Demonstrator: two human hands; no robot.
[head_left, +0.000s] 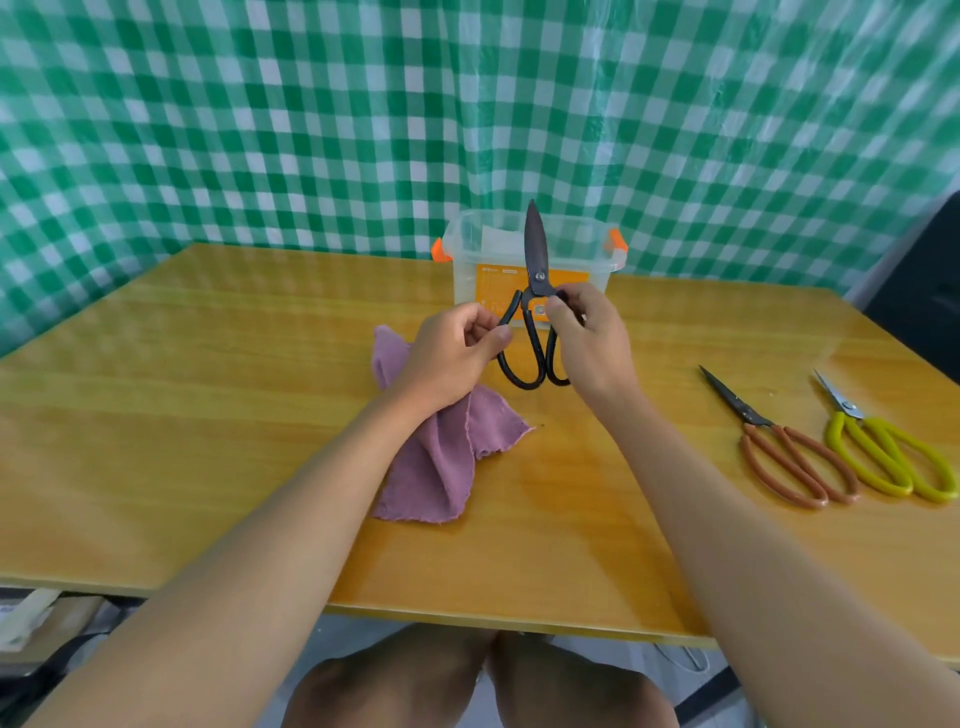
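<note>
Head view: left hand (452, 356) pinches one loop and right hand (592, 345) grips the other, holding the black scissors (536, 249) tip-up between the fingers (561, 314), maybe so the purple cloth (441, 460) below can wipe them.

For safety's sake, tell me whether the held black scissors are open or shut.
Shut: the black scissors show blades together in one upright point; left hand and right hand pinch their handles.

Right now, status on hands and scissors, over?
Left hand pinches black scissors by left loop, right hand grips right loop. Blades shut, tip up. Purple cloth under left hand.
</note>
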